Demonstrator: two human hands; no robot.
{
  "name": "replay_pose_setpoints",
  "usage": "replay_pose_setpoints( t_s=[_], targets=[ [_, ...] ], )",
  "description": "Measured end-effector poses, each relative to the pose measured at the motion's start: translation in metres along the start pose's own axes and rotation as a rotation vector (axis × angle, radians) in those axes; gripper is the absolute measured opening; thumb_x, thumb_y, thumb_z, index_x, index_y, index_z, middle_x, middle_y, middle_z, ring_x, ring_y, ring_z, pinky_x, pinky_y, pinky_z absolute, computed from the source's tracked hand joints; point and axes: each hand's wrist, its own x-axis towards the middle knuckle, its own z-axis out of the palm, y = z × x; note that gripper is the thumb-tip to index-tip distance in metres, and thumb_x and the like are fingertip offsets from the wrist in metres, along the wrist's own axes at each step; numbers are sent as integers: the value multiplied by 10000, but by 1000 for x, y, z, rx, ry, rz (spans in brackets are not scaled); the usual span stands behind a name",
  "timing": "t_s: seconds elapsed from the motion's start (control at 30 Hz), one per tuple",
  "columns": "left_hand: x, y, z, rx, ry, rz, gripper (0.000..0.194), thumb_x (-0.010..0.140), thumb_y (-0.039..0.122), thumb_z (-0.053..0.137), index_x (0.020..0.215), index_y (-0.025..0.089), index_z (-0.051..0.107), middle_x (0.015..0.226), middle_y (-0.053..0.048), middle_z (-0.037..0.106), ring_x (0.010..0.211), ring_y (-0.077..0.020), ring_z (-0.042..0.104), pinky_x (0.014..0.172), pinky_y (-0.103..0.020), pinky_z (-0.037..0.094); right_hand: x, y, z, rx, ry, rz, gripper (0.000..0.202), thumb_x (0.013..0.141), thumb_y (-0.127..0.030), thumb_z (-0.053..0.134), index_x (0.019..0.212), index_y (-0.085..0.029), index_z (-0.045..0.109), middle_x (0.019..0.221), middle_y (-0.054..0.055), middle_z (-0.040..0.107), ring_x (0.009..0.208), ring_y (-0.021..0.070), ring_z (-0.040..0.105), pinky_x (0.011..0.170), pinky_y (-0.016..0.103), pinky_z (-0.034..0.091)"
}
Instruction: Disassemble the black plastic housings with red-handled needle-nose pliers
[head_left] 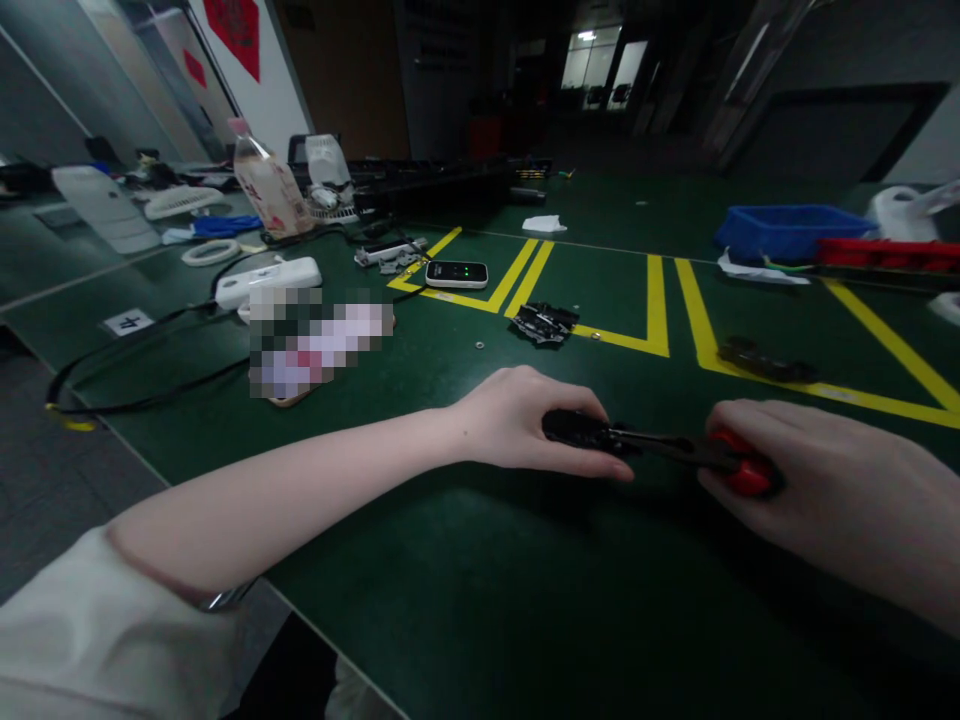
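Observation:
My left hand (525, 425) is closed around a small black part (576, 430), thumb along its near side and fingers over the far side. My right hand (817, 490) grips red-handled pliers (675, 447), whose jaws point left and meet the end of the black part. Motion and dim light blur the contact, so I cannot tell how firmly the jaws bite. Beyond my hands, a cluster of black and metallic parts (544, 323) lies on the green table (480, 600). Another dark part (766, 358) rests farther right, and a small ring (480, 345) lies nearer the middle.
Left of centre are a pixelated phone-like object (322, 345), a black-and-white device with green lights (456, 274), a white power strip-like piece (270, 282) and a bottle (270, 185). A blue bin (791, 232) and red tray (892, 255) stand right. Yellow tape (657, 305) marks the table.

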Motion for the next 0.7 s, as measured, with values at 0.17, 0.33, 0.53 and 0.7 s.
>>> replay_pose_setpoints(
  t_s=[0.17, 0.33, 0.53, 0.7],
  targets=[
    [2, -1, 0, -1, -19, 17, 382, 843, 471, 721, 1029, 141, 673, 919, -29, 727, 744, -139, 647, 648, -243, 447, 1, 4, 6, 16, 51, -23, 124, 731, -388, 525, 737, -267, 498, 717, 60, 606, 618, 233, 587, 496, 362, 454],
    [2, 1, 3, 175, 82, 17, 414, 823, 494, 737, 1035, 145, 666, 905, -22, 730, 760, -155, 656, 713, -267, 449, 4, 6, 11, 12, 96, -27, 176, 744, -441, 513, 711, -270, 496, 671, 45, 591, 574, 230, 580, 453, 348, 444],
    [1, 3, 4, 258, 89, -11, 416, 833, 529, 712, 1026, 162, 670, 882, -8, 728, 754, -160, 656, 742, -279, 446, 4, 3, 9, 69, 65, 2, 174, 741, -438, 525, 709, -267, 515, 688, 52, 613, 592, 232, 598, 470, 360, 478],
    [1, -1, -1, 157, 16, 23, 420, 844, 482, 720, 1100, 153, 673, 989, -40, 698, 868, -177, 652, 766, -282, 465, 3, 7, 12, 85, 31, -4, 153, 746, -409, 536, 733, -257, 533, 736, 66, 633, 638, 236, 612, 517, 374, 504]
  ],
)
